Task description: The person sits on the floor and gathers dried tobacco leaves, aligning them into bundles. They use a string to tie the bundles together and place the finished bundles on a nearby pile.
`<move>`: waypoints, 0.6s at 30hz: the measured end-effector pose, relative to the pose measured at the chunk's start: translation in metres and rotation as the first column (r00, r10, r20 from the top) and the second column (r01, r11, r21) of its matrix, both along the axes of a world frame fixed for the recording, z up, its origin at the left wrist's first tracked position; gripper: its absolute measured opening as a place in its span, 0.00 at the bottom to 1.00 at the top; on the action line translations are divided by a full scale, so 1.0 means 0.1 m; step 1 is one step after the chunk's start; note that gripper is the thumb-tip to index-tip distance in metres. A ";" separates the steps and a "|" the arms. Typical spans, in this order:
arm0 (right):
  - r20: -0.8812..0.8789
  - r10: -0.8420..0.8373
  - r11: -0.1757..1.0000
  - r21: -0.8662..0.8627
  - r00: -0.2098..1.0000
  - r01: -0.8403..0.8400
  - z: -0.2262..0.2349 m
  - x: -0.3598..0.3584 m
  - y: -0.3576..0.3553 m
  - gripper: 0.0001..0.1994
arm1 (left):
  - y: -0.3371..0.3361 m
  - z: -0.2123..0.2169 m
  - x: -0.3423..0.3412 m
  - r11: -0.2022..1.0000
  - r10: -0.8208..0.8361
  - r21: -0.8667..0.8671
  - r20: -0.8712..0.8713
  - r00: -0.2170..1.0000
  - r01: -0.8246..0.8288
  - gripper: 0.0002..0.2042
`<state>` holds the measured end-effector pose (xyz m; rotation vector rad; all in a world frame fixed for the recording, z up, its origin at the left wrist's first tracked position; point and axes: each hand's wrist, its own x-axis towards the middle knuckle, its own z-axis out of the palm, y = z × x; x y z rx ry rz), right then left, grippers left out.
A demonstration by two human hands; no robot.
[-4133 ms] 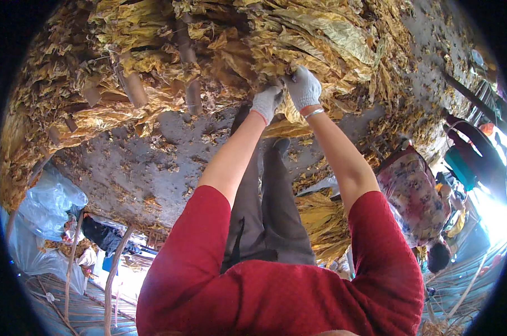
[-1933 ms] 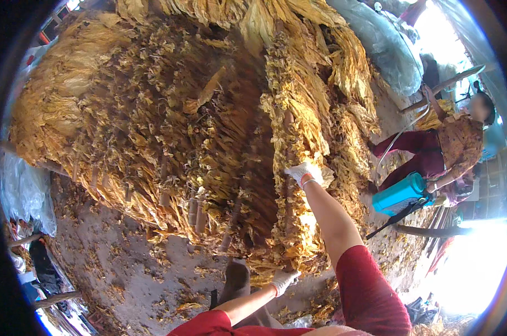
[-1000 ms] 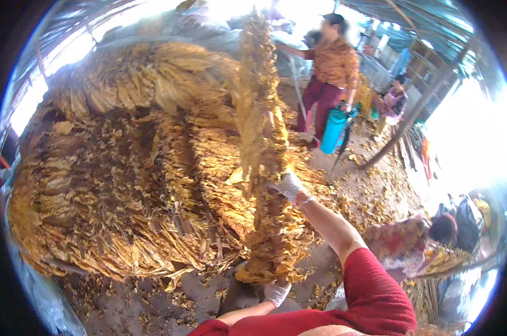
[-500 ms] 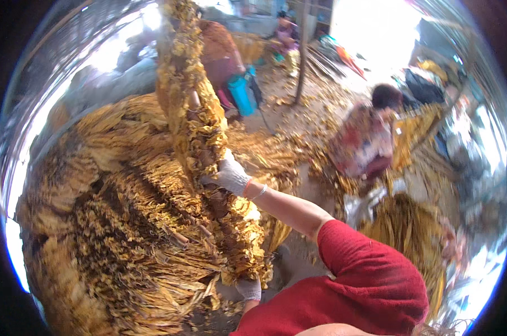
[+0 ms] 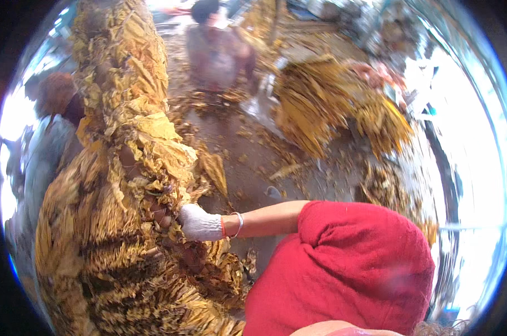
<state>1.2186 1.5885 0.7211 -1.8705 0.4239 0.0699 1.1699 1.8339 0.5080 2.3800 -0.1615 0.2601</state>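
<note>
A long, thick bundle of dried yellow-brown leaves, probably tobacco, rises from the middle left to the top edge. My right hand, in a pale knitted glove with a bangle at its wrist, is closed on the bundle's lower part. Leaves cover most of the fingers. Bits of brown stick show among the leaves beside the glove. Below and left of it spreads a large heap of stacked dried leaves. The bundle's far end runs up out of the picture. My left hand is out of sight.
A person sits low on the floor at the upper middle, blurred. Fanned leaf bunches lie right of them, by a pale plastic sheet. Leaf scraps litter the grey floor. A blurred brown shape stands beyond the heap.
The view has swung to the right, so the bundle, heap and seated person appear farther left. My left hand, earlier at the bundle's near end, has gone from view. My right hand still grips the bundle.
</note>
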 end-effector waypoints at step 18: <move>0.570 -0.689 0.602 0.106 0.448 0.791 -0.24 -3.39 -2.11 0.20 | -1.58 0.61 -0.96 0.799 -0.599 -0.240 -0.230 0.767 0.551 0.28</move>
